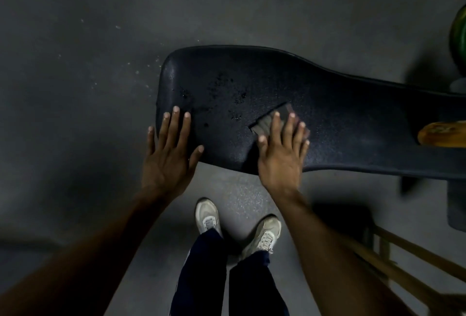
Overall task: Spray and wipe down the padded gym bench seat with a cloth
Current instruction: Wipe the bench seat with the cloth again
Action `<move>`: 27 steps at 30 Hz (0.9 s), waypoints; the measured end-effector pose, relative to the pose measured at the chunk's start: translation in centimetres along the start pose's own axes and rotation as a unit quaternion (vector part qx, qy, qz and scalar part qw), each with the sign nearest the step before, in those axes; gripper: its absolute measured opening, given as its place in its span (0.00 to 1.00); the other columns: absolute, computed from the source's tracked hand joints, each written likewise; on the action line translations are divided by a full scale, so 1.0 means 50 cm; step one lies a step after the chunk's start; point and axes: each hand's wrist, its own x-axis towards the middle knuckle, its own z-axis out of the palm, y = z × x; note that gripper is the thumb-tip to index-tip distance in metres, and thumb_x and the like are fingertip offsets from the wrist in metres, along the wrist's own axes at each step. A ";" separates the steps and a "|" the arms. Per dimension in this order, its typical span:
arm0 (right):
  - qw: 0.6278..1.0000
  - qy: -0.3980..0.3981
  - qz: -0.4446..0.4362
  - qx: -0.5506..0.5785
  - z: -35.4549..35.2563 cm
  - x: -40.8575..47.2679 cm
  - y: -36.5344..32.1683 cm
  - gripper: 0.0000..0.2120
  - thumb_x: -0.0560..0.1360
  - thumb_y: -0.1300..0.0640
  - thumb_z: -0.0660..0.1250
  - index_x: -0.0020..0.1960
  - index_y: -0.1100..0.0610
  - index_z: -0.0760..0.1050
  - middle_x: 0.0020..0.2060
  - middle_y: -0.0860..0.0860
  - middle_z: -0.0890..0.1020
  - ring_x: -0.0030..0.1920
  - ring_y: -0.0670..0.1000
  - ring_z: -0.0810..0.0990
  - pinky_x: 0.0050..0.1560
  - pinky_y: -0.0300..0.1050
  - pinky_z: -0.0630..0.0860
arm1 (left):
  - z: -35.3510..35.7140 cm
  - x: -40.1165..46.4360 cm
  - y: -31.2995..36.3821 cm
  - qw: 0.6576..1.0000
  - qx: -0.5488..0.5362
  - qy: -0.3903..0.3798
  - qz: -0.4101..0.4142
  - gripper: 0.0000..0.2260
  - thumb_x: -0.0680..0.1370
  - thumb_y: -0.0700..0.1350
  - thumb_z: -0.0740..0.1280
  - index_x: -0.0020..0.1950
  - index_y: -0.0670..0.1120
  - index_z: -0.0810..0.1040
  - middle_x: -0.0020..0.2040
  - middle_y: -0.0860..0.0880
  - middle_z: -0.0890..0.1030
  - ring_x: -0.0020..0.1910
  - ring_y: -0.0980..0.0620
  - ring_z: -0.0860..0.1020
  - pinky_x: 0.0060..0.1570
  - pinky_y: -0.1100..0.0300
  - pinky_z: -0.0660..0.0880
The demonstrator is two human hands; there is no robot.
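Here, black padded seat (252, 83) droplet-speckled; right hand (282, 157) flat on cloth (267, 123)

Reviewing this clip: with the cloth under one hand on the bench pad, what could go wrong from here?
The spray droplets sit left of the cloth, so strokes staying under the right hand could miss them. The left hand, braced flat on the bench pad edge near the wet patch, might slip.

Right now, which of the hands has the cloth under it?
The right hand: it presses the small grey folded cloth flat onto the black padded bench seat. The left hand lies bare at the seat's end.
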 end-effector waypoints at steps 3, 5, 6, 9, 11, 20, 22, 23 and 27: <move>0.995 0.005 -0.093 -0.036 0.015 0.025 -0.105 0.31 0.88 0.42 0.48 0.87 0.46 0.41 0.86 0.53 0.39 0.85 0.61 0.36 0.84 0.64 0.39 | -0.001 -0.009 -0.004 1.000 -0.006 -0.003 -0.012 0.33 0.83 0.63 0.47 0.82 0.52 0.38 0.83 0.50 0.38 0.81 0.51 0.37 0.79 0.43 0.41; 0.985 -0.001 -0.161 -0.060 0.035 0.000 -0.147 0.31 0.88 0.42 0.48 0.87 0.47 0.40 0.85 0.53 0.38 0.84 0.60 0.34 0.84 0.64 0.40 | -0.007 -0.014 -0.012 1.000 -0.005 -0.008 -0.013 0.33 0.83 0.64 0.47 0.82 0.52 0.38 0.83 0.50 0.38 0.81 0.51 0.38 0.79 0.43 0.41; 0.980 -0.006 -0.184 -0.068 0.046 -0.020 -0.153 0.31 0.88 0.42 0.48 0.87 0.47 0.40 0.86 0.53 0.38 0.84 0.59 0.34 0.84 0.64 0.40 | -0.011 -0.015 -0.017 1.000 -0.006 -0.013 -0.013 0.34 0.82 0.65 0.47 0.82 0.52 0.37 0.82 0.49 0.37 0.81 0.50 0.38 0.79 0.43 0.41; 0.970 -0.026 -0.221 -0.102 0.056 -0.085 -0.114 0.32 0.88 0.43 0.51 0.87 0.46 0.41 0.87 0.52 0.41 0.86 0.58 0.39 0.84 0.65 0.47 | -0.020 -0.015 -0.034 0.999 -0.017 -0.027 -0.025 0.35 0.82 0.66 0.47 0.81 0.53 0.35 0.82 0.50 0.36 0.81 0.51 0.37 0.79 0.44 0.42; 0.967 -0.038 -0.217 -0.125 0.045 -0.105 -0.069 0.32 0.87 0.43 0.52 0.87 0.45 0.41 0.87 0.50 0.42 0.86 0.57 0.41 0.84 0.66 0.51 | -0.022 -0.013 -0.041 0.999 -0.022 -0.030 -0.021 0.35 0.82 0.66 0.48 0.81 0.52 0.34 0.82 0.50 0.36 0.81 0.52 0.37 0.79 0.44 0.42; 0.998 -0.017 -0.052 -0.030 -0.046 0.150 -0.139 0.30 0.88 0.43 0.47 0.87 0.46 0.43 0.87 0.54 0.42 0.86 0.61 0.40 0.84 0.67 0.43 | -0.012 -0.010 -0.028 0.996 -0.076 -0.032 -0.033 0.36 0.83 0.63 0.50 0.81 0.50 0.33 0.81 0.49 0.33 0.80 0.51 0.34 0.78 0.49 0.39; 0.995 -0.021 -0.088 -0.037 -0.040 0.169 -0.204 0.30 0.88 0.44 0.48 0.87 0.47 0.43 0.87 0.55 0.42 0.86 0.63 0.39 0.84 0.68 0.41 | -0.011 -0.009 -0.024 0.996 -0.078 -0.025 -0.039 0.36 0.83 0.63 0.50 0.81 0.49 0.35 0.81 0.49 0.34 0.81 0.50 0.36 0.78 0.50 0.40; 0.991 -0.024 -0.123 -0.051 -0.034 0.163 -0.230 0.30 0.88 0.44 0.49 0.87 0.47 0.43 0.87 0.55 0.42 0.86 0.64 0.39 0.83 0.67 0.40 | -0.010 -0.010 -0.024 0.996 -0.075 -0.024 -0.037 0.36 0.83 0.63 0.50 0.81 0.49 0.35 0.82 0.48 0.34 0.81 0.50 0.37 0.78 0.50 0.41; 0.957 -0.069 -0.263 -0.099 -0.014 0.096 -0.249 0.31 0.88 0.43 0.50 0.87 0.45 0.41 0.87 0.52 0.41 0.86 0.60 0.38 0.84 0.64 0.40 | -0.015 -0.011 -0.031 0.997 -0.064 -0.035 -0.033 0.36 0.83 0.64 0.49 0.81 0.49 0.33 0.81 0.49 0.33 0.80 0.50 0.36 0.79 0.48 0.42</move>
